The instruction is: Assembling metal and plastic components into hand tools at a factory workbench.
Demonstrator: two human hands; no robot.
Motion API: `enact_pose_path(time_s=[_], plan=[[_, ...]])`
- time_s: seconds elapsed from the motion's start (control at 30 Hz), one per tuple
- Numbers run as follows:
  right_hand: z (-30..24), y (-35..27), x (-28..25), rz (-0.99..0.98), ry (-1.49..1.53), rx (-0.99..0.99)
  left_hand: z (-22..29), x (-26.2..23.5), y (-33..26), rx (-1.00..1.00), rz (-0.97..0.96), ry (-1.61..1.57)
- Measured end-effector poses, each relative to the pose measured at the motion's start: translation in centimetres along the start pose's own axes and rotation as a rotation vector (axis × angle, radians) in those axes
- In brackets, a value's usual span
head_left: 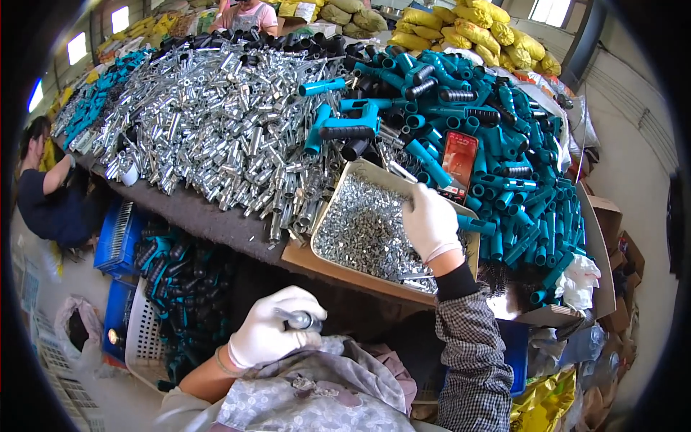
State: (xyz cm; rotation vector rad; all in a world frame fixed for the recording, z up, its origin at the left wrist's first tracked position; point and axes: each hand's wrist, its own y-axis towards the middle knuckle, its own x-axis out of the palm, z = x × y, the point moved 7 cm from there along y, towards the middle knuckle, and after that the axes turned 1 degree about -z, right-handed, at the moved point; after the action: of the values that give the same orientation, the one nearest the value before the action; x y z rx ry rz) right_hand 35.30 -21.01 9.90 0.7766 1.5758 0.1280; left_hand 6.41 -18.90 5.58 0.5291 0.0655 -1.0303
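Observation:
My left hand [277, 327], in a white glove, is closed around a silver, round-ended metal part [296, 319] low in front of my lap. Most of that part is hidden by my fingers. My right hand [430, 222], also gloved in white, is over the right side of a shallow cream tray [325, 204]. Its fingers are curled in, and whatever they hold, if anything, is hidden. Small silver metal pieces [363, 229] fill the tray. A teal tube [476, 225] lies just right of that hand, near the tray's edge.
Silver metal parts [216, 122] heap across the table's left and middle. Teal and black tubular handles [515, 180] pile up right, around a red package [459, 162]. Below stand a blue crate [115, 241] and white basket [144, 331]. One person [50, 180] works left, another [248, 16] beyond.

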Motion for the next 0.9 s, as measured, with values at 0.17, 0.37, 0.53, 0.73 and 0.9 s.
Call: enact_pose_path(time_s=[0.17,0.37,0.53,0.73,0.9], plan=[[1.3,-2.4,-2.5,0.206,0.329,0.040,1.1,-0.2,0.9,0.029,-0.028,0.045],[-1.5,-12.5,-2.5,0.019,1.009,0.394,-1.6,-1.3,-0.2,-0.160,0.209,-0.126],[-2.2,-21.4,0.5,-0.166,1.349,0.696,-2.7,-2.7,0.2,-0.124,0.510,-0.398],[-3.9,-22.7,1.7,-0.325,1.565,0.777,-3.5,1.3,0.7,-0.254,0.379,-0.458],[-3.8,-22.8,2.7,-0.434,1.949,0.827,-3.6,3.0,0.5,-0.399,0.247,-0.447]])
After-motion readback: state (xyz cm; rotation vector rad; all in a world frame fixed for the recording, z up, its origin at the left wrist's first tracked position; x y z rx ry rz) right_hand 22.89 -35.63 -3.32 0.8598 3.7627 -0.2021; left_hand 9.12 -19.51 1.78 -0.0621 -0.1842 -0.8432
